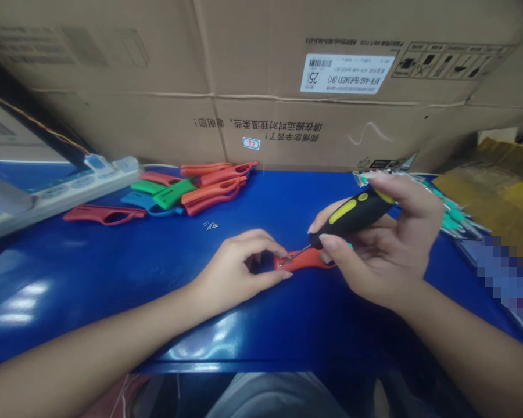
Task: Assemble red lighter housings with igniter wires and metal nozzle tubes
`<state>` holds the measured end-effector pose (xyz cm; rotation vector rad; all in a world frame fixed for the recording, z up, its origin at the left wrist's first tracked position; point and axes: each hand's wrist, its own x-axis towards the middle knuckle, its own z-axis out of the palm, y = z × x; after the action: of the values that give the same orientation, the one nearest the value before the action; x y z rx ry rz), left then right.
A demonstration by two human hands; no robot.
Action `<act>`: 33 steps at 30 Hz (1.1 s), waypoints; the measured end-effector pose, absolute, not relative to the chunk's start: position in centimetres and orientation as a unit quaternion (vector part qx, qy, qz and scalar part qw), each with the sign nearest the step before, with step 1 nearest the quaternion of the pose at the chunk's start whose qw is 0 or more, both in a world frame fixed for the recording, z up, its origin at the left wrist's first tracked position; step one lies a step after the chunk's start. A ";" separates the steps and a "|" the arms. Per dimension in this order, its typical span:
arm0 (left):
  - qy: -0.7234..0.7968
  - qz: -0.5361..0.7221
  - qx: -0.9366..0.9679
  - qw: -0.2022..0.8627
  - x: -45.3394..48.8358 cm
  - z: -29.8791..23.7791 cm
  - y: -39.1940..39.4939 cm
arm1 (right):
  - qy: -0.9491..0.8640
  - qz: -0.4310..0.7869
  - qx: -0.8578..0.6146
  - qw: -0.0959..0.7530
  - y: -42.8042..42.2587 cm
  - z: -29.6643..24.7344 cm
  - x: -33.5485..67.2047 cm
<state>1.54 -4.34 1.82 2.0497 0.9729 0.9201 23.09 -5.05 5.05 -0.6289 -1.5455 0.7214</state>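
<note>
My right hand point(383, 249) is closed around a black and yellow screwdriver point(353, 216), tilted with its shaft pointing down and left. The tip meets the left end of an orange plastic lighter casing point(305, 259) lying on the blue table. Thumb and finger of my left hand point(239, 264) pinch that same end of the casing from either side. A small shiny spot, perhaps a screw head, shows under the tip. Part of the casing's right end is hidden behind my right hand. Several tiny screws point(211, 226) lie loose beyond my left hand.
Red, orange, green and blue casings point(213, 194) are piled at the back left. A white power strip point(65, 194) runs along the left. A large cardboard box point(157, 116) walls off the back. Thin green-and-clear parts point(455, 217) and yellowish wrapping point(488, 180) lie at right.
</note>
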 end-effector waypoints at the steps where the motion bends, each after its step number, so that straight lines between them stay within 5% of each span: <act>1: 0.375 0.356 0.787 0.337 1.5 1.9 -4.3 | -0.652 0.316 -0.279 0.630 -5.1 5.2 23.0; 22: 0.345 0.361 0.804 0.323 1.5 1.5 -4.3 | -0.665 0.312 -0.272 0.621 -5.5 5.1 22.8; 33: 0.339 0.281 0.853 0.279 1.2 0.7 -4.2 | -0.778 0.151 -0.231 0.564 -3.6 4.2 23.7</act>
<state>1.23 -4.23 0.65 2.2881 0.9100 0.7535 23.70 -3.62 4.23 -0.5427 -1.8311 0.3550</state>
